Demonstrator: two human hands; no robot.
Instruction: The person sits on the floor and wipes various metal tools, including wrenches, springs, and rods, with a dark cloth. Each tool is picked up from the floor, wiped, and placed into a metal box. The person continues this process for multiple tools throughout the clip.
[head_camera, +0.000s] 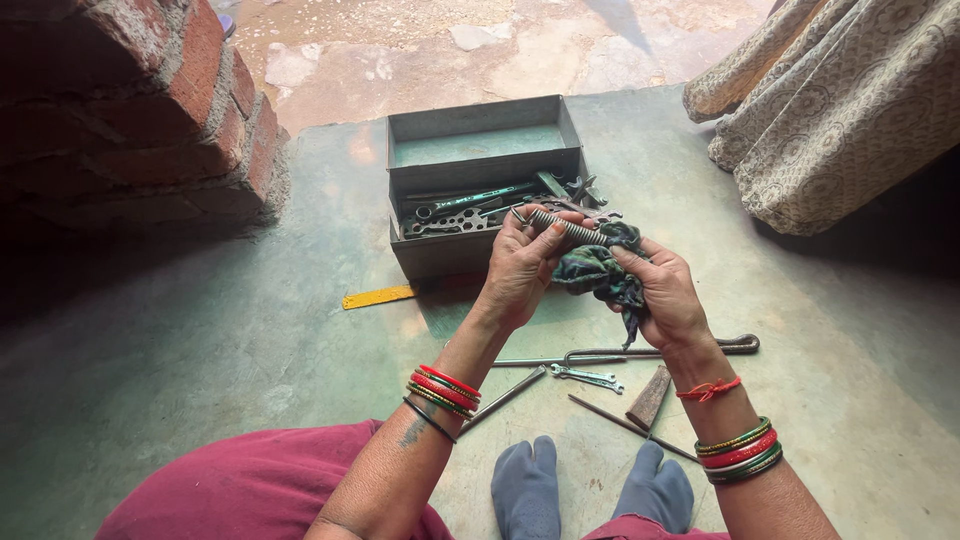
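We sit on a green concrete floor that runs out to a sunlit rough yard at the top. A brick wall stands at the left and a patterned curtain hangs at the right; between them the floor is wide and open. In the middle stands a grey metal toolbox, its lid thrown back, full of wrenches and other tools.

Just in front of the box, above the floor, our left hand is closed around the near end of a coiled metal spring, which lies tilted across the fingers. Our right hand is closed on a dark green cloth, and the cloth touches the spring from the right side.

Below the hands lie a long bent rod, a small wrench and a wooden-handled tool. A yellow ruler strip lies left of the box. Our two grey socks are near the bottom edge.
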